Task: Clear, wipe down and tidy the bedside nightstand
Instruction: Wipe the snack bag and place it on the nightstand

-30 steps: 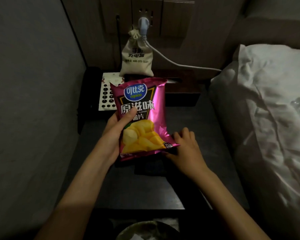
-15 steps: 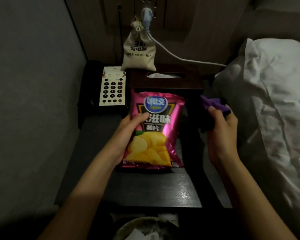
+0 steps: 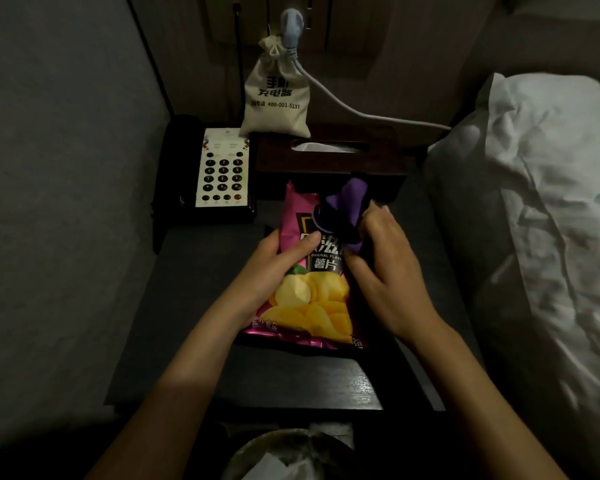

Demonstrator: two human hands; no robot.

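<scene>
A big white pillow [image 3: 541,209] lies on the bed at the right. Next to it is the dark nightstand counter [image 3: 201,341], tucked between the bed and a gray wall [image 3: 59,202].

At the back of the counter sits a black phone [image 3: 219,171] with a white keypad. Just right of it is a dark tissue box [image 3: 329,157] with a white tissue showing in its slot. A tan cloth pouch [image 3: 274,95] hangs above the box, and a gray cable [image 3: 343,105] runs from a plug on the wall toward the bed.

A pink chip bag [image 3: 312,292] is in the middle, over the counter. The left hand [image 3: 274,271] holds its left side, with the thumb pressed on the front. That grip is closed around the bag.

The right hand [image 3: 385,268] is beside the bag's right edge. Its grip is bunched tight around a purple cloth [image 3: 347,209], which sits against the top of the bag.

At the bottom edge is the rim of a bin [image 3: 257,448] with white paper inside.
</scene>
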